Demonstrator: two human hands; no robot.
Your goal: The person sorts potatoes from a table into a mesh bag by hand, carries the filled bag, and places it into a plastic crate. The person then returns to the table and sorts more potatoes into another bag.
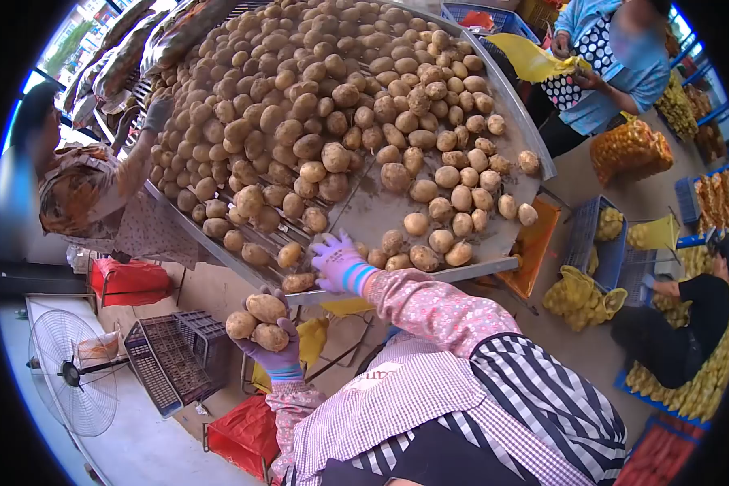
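Observation:
Purple gloves cover both of my hands. My left hand [274, 344] is curled round three potatoes [266, 309], held off the front edge of the metal sorting table [494, 266]. Over that table's front part reaches my right hand [338, 261], palm down with fingers spread, beside loose potatoes [392, 241]. Nothing shows in its grip. A large heap of potatoes [300, 105] covers the slatted back and middle of the table.
A co-worker [81, 186] reaches onto the heap from the left; another [607, 73] holds a yellow bag at the upper right. A third person [680, 316] bends at the right. Crates [178, 356] and a fan [71, 373] stand lower left.

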